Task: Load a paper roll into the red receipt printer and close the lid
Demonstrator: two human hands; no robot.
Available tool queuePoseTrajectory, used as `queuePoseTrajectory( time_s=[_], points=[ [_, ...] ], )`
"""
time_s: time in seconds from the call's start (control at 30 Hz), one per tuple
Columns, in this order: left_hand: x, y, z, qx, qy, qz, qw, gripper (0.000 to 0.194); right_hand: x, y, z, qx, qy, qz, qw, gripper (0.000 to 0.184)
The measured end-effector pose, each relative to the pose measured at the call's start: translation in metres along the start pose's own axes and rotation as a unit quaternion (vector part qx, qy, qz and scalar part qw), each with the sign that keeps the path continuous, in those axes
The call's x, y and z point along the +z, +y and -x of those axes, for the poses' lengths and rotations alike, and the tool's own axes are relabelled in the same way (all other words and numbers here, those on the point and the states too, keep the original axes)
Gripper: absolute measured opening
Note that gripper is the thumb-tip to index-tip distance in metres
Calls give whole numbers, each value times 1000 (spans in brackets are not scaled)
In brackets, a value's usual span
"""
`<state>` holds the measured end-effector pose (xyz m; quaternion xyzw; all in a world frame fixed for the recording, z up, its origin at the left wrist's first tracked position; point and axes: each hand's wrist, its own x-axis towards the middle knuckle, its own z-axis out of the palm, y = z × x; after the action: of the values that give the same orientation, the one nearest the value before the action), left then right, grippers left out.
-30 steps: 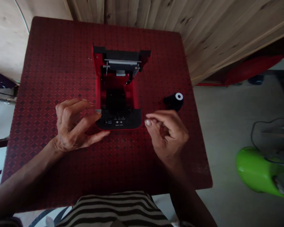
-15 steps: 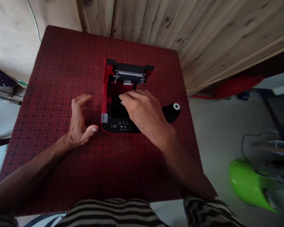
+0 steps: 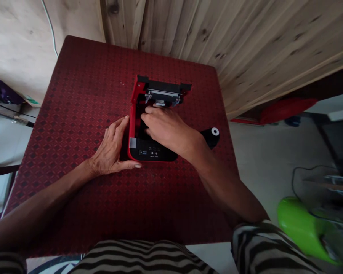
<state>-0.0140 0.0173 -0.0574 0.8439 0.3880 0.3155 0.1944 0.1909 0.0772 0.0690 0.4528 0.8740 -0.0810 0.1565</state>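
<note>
Wooden planks (image 3: 183, 34) run across the top of the head view, with one red patterned table (image 3: 151, 205) taking up the middle of the frame. Off at the lower right edge there's one bright green plastic thing (image 3: 295, 224), kinda blurry. On the tabletop I count one red-and-black device (image 3: 147, 150), just about mid-frame with its one lid (image 3: 161, 85) standing up, plus one black roll (image 3: 210, 137) with a white end, right of centre and partly behind the forearm. Two hands, that's it. Left hand (image 3: 110, 150) is spread around the device's near-left corner, fingers along the side wall, thumb by the front edge. Right hand (image 3: 162, 123) has its curled fingers down in the open compartment; can't tell if they're pinching anything.

Compared with half a second ago: left hand was well clear of the device, now it's up against it. Right hand's fingers sit deeper inside, and the lid's still up.
</note>
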Motion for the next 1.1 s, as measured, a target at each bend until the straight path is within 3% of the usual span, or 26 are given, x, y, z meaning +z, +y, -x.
queuePoseTrajectory(
  time_s=[0.17,0.47,0.57,0.67,0.73,0.8,0.9,1.0,1.1],
  points=[
    [0,1,-1,1,-7,-8,1000,135,4,4,2,0,67,-2,998,30],
    [0,-1,-1,0,-17,-6,1000,134,6,-10,13,82,166,-36,982,27],
    [0,-2,-1,3,-12,-1,1000,132,3,-15,27,90,201,-52,974,26],
    [0,-3,0,1,-6,-5,1000,132,-1,-10,52,57,276,-105,954,23],
    [0,-4,0,2,-4,-10,1000,131,-3,1,74,12,342,-187,921,21],
    [0,-5,-1,4,-2,-16,1000,130,-3,20,97,-23,398,-290,870,25],
    [-2,-4,-2,12,-3,-23,1000,129,3,56,118,-9,454,-386,803,28],
    [-3,-3,-4,23,-3,-28,999,128,20,95,115,58,446,-426,785,26],
    [-3,-4,-4,27,2,-31,999,128,40,125,95,90,334,-444,826,30]
  ],
)
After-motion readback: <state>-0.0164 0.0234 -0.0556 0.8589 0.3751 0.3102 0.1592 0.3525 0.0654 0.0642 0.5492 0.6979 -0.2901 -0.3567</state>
